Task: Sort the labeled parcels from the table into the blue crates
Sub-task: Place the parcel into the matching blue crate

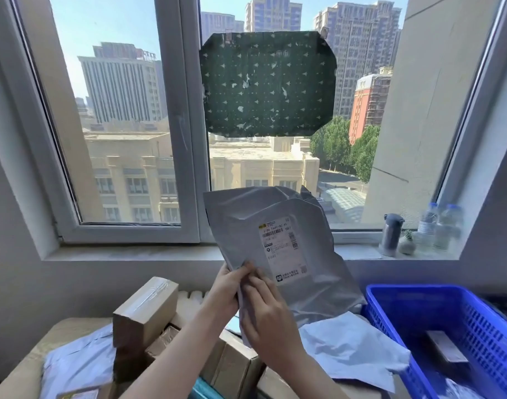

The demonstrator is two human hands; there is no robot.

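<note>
I hold a grey plastic mailer bag point(309, 272) up in front of the window, its white shipping label point(282, 249) facing me. My left hand point(227, 289) pinches the bag's lower left edge with thumb on the front. My right hand point(263, 321) grips the same edge just below, fingers curled round it. A blue crate point(473, 321) stands at the right with a small labeled box point(445, 345) inside. Cardboard boxes point(144, 309) and pale mailer bags point(353, 349) lie piled on the table below.
A window sill point(361, 251) at the back carries a grey flask point(391, 234), a small pot and plastic bottles point(442, 226). A white radiator point(191, 300) sits under the sill. A pale bag point(79, 367) lies at the left of the table.
</note>
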